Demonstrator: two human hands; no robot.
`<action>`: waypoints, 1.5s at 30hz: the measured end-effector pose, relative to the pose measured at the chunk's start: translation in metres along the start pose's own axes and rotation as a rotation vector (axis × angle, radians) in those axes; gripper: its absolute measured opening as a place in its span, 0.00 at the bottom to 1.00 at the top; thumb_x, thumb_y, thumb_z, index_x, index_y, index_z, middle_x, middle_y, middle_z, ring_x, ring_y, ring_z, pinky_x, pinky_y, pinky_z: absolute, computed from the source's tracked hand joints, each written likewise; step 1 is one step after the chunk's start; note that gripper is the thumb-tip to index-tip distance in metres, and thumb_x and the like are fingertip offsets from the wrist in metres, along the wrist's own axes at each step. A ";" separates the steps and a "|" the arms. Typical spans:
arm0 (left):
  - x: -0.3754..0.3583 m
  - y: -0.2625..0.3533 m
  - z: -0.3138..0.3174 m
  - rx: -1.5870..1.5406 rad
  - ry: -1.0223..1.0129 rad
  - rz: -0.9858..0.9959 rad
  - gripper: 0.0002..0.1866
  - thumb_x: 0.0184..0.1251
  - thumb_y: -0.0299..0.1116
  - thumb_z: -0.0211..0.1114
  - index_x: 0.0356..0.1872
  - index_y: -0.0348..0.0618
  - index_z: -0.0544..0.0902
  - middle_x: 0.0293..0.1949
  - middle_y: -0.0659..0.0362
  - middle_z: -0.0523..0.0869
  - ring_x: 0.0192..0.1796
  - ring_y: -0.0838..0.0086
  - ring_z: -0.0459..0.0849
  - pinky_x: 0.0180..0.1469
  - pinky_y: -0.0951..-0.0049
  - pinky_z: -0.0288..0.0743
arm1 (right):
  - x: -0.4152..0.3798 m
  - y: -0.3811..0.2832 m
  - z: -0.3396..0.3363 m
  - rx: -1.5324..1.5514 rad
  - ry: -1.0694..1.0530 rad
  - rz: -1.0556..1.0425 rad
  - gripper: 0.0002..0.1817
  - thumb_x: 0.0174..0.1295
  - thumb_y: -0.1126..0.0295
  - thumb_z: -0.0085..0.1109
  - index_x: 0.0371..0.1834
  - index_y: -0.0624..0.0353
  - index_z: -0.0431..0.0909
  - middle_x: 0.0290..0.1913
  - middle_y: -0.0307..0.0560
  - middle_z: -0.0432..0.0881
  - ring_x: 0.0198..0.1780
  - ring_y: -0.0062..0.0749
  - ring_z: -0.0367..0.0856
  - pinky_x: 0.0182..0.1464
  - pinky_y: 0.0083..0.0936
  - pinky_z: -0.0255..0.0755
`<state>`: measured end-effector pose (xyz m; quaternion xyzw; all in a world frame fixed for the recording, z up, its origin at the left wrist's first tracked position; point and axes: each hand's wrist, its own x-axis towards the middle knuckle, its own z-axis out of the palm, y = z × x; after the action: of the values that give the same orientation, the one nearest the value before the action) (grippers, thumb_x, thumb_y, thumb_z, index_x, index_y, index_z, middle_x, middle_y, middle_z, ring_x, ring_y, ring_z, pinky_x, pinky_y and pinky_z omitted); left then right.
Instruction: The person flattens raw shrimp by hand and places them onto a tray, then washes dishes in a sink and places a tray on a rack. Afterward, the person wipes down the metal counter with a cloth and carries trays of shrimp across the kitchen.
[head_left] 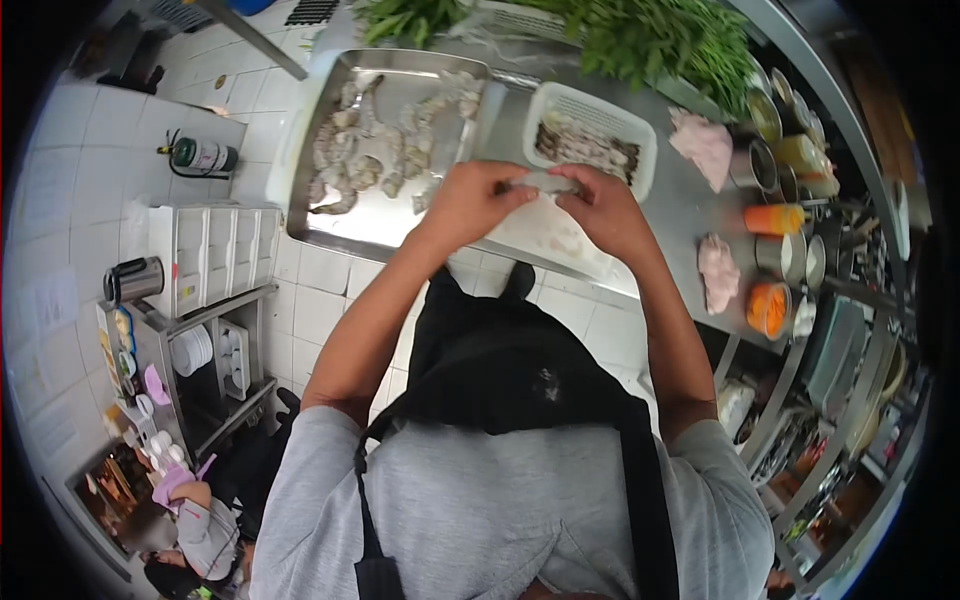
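Between my two hands, above the front of the steel counter, a grey raw shrimp (pixel 545 182) is stretched sideways. My left hand (pixel 476 203) pinches its left end with closed fingers. At the other end, my right hand (pixel 603 208) grips it the same way. To the left lies a steel tray (pixel 440 62) holding several whole raw shrimp (pixel 365 140). Just behind my right hand stands a white plastic basket (pixel 560 97) with a layer of shrimp (pixel 590 150) along its near side. A pale wet board (pixel 545 235) lies under my hands.
Leafy green herbs (pixel 650 45) are heaped along the back. Two pink cloths (pixel 703 148) lie on the right, near an orange bottle (pixel 772 219), metal pots and a tub of orange pieces (pixel 768 307). At lower left, another person (pixel 208 535) is near a shelf unit (pixel 190 330).
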<state>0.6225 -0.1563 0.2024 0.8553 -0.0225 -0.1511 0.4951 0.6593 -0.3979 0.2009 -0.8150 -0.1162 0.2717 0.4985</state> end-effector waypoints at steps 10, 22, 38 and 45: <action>0.026 -0.062 0.126 0.584 0.183 0.371 0.19 0.57 0.38 0.82 0.50 0.54 0.94 0.50 0.62 0.87 0.64 0.61 0.79 0.61 0.52 0.70 | -0.039 0.129 0.026 -0.543 0.391 -0.197 0.17 0.62 0.72 0.70 0.54 0.61 0.87 0.51 0.53 0.86 0.60 0.54 0.83 0.60 0.44 0.80; 0.042 -0.073 0.132 0.284 0.087 0.552 0.13 0.59 0.31 0.80 0.46 0.47 0.95 0.41 0.59 0.92 0.49 0.59 0.87 0.56 0.57 0.81 | -0.033 0.142 0.038 -0.506 0.416 -0.297 0.04 0.66 0.71 0.68 0.41 0.58 0.87 0.43 0.47 0.83 0.51 0.48 0.85 0.51 0.43 0.83; 0.044 -0.062 0.134 0.504 0.027 0.558 0.09 0.59 0.33 0.79 0.40 0.46 0.93 0.38 0.58 0.87 0.47 0.57 0.85 0.50 0.54 0.78 | -0.038 0.135 0.022 -0.732 0.247 -0.278 0.09 0.63 0.73 0.64 0.45 0.57 0.87 0.45 0.47 0.82 0.53 0.47 0.85 0.55 0.39 0.83; 0.050 -0.056 0.158 0.434 0.064 0.573 0.09 0.58 0.32 0.78 0.41 0.49 0.94 0.39 0.63 0.86 0.49 0.62 0.84 0.51 0.56 0.74 | -0.048 0.146 0.018 -0.593 0.391 -0.313 0.12 0.63 0.74 0.64 0.49 0.56 0.85 0.46 0.47 0.82 0.54 0.45 0.85 0.54 0.40 0.85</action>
<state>0.6193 -0.2700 0.0692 0.9039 -0.2771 0.0291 0.3246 0.5976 -0.4761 0.0824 -0.9326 -0.2154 -0.0136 0.2894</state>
